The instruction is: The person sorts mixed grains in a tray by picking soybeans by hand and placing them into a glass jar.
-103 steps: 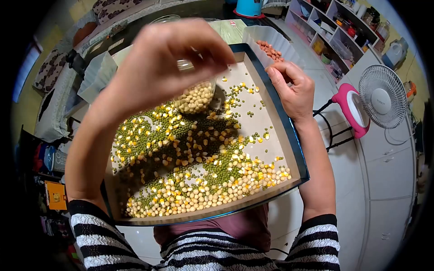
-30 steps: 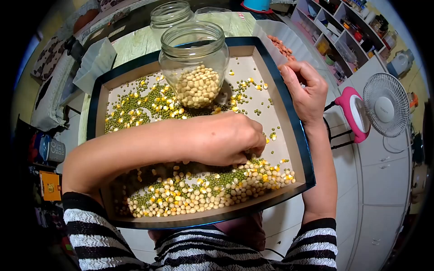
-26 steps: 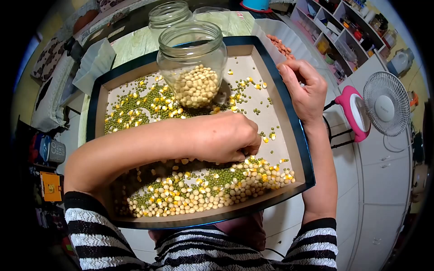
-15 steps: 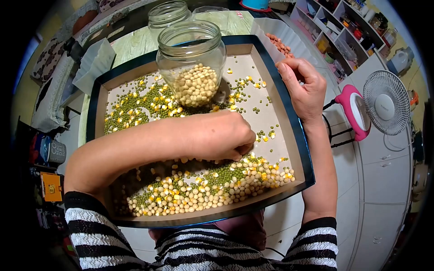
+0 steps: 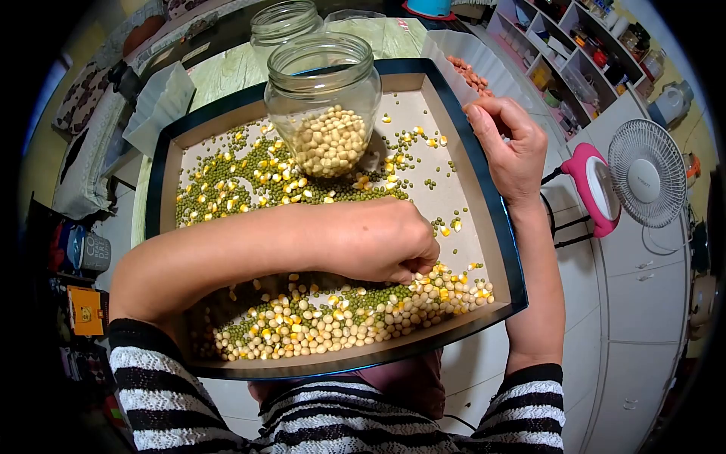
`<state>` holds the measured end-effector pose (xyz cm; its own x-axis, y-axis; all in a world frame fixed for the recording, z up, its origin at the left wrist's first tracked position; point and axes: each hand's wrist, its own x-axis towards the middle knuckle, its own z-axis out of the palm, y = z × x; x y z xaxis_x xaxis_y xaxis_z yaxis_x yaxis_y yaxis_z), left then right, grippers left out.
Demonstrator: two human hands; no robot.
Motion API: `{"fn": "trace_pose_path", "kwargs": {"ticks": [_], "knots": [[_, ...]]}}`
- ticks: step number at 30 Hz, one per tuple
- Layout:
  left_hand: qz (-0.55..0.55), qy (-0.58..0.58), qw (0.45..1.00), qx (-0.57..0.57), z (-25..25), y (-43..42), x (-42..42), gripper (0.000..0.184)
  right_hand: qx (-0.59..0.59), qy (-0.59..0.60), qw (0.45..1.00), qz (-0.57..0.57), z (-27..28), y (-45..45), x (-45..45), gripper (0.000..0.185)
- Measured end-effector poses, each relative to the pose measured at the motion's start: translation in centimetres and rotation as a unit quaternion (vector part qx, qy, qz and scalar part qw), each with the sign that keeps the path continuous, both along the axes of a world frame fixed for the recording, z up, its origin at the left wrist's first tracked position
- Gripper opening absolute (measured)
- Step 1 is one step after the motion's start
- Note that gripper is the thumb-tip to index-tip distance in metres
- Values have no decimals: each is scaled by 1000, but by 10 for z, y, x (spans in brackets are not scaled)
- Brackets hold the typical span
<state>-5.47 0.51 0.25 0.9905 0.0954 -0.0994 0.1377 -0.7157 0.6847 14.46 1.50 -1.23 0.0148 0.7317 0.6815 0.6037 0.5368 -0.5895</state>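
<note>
My left hand (image 5: pixel 408 246) reaches across the shallow cardboard tray (image 5: pixel 486 276), its fingertips curled down among the mixed beans. What the fingers pinch, if anything, is hidden beneath the hand. Soybeans (image 5: pixel 333 333) lie heaped along the near side, mixed with green mung beans (image 5: pixel 369 298) and yellow-white corn kernels (image 5: pixel 293 318). More mung beans and corn are scattered over the far half. There stands an open glass jar (image 5: pixel 324 98), partly filled with soybeans. At the tray's right rim, my right hand (image 5: pixel 516 147) is closed, thumb and forefinger pinching the edge.
Behind the tray is a second glass jar (image 5: pixel 283 26). A translucent container (image 5: pixel 454 57) with reddish-brown peanuts (image 5: pixel 467 74) sits beyond the right corner, and another translucent container (image 5: pixel 160 106) at the left. A pink-framed fan (image 5: pixel 644 180) and shelves (image 5: pixel 582 53) are at right.
My left hand has shifted slightly right and toward me, now nearer the soybean heap at the tray's near side. My right hand stays at the rim.
</note>
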Motion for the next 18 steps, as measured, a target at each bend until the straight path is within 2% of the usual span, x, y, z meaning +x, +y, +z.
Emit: {"fn": "trace_pose_path", "kwargs": {"ticks": [7,10,15,17,18], "knots": [[19,-10,999,33,7,-3,-6,12,-3,-4,1000,-9,1,-1,-1,9],[45,-93,990,99,30,5,-15,10,-7,8,1000,-2,0,-1,-1,9],[186,-280,919,206,91,22,-47,10,16,4,1000,-5,0,1,-1,7],[279,-247,879,297,104,35,-60,11,36,12,999,-4,-1,2,-1,7],[295,-233,878,296,105,43,-66,13,36,14,999,-2,-2,2,-1,7]]}}
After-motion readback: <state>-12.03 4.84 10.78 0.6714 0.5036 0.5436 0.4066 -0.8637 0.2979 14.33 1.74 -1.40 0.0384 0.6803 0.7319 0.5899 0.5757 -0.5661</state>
